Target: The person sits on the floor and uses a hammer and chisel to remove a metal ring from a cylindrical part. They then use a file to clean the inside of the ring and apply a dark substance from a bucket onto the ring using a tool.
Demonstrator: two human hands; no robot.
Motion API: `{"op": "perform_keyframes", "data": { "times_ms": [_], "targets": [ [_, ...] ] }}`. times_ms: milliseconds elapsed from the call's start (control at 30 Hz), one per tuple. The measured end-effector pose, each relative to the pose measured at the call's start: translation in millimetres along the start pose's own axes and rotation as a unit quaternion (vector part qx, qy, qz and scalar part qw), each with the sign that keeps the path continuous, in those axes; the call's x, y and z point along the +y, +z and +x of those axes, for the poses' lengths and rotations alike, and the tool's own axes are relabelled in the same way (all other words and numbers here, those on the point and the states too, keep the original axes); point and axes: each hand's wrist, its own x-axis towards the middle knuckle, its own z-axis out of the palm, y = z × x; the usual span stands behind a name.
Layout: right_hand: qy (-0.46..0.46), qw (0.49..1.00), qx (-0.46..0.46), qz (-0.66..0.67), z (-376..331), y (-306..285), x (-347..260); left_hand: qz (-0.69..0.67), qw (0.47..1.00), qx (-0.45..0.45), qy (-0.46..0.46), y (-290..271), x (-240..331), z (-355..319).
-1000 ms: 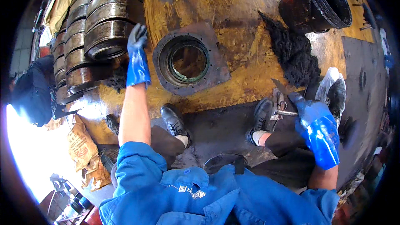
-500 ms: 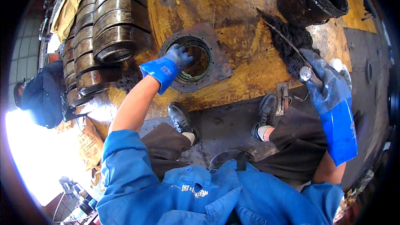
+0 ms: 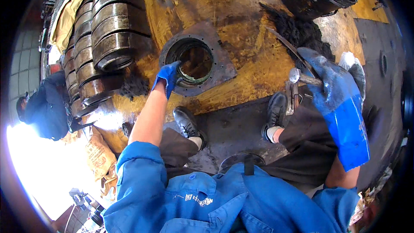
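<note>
Logged a shift of the left hand: up beside the stacked cylinders one second ago, over the bore of the flanged ring at half a second, now drawn back to the near-left part of the rim. Found the flanged ring flat on the yellow board, close to the near edge and left of the middle, bore facing up, in about the same spot across all three views. Noted left-hand fingers reaching toward the inner lip, with nothing seen in grasp; cannot tell their full spread (back of the glove in the way), nor contact from a slight gap. Logged the right hand at the near-right corner, curled firmly around a round-ended bar and, apparently, a long blade; cannot tell one tool from two. Recorded the blade as farther out over the board than one second ago, now angled past the black clump near the right edge. Judged from this: attention brought to the flanged ring by the left hand alone, blade and bar kept well apart from it, hence no tool work on the metal at this instant.
</note>
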Motion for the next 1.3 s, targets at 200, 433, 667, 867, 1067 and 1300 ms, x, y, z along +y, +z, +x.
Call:
{"op": "perform_keyframes", "data": {
  "times_ms": [200, 433, 667, 867, 1067, 1300],
  "targets": [
    [-0.007, 1.0, 0.011, 0.014, 1, 9, 15, 0.307, 0.922, -0.007, 0.234, 0, -19, -14],
    [0.013, 1.0, 0.015, 0.019, -10, 6, 12, -0.015, 1.0, -0.006, 0.018, 20, 3, -17],
    [0.008, 1.0, 0.016, 0.024, -9, 8, 10, -0.098, 0.982, -0.113, 0.111, -13, -55, 54],
    [0.012, 0.999, 0.02, 0.025, -10, 10, 13, 0.141, 0.966, -0.036, 0.214, 23, -10, -6],
    [0.006, 0.999, 0.022, 0.023, -10, 8, 10, -0.172, 0.982, -0.071, 0.017, 20, -18, 11],
    [0.005, 1.0, 0.017, 0.023, -7, 5, 9, -0.207, 0.972, -0.112, -0.003, 31, -22, 5]
  ]
}}
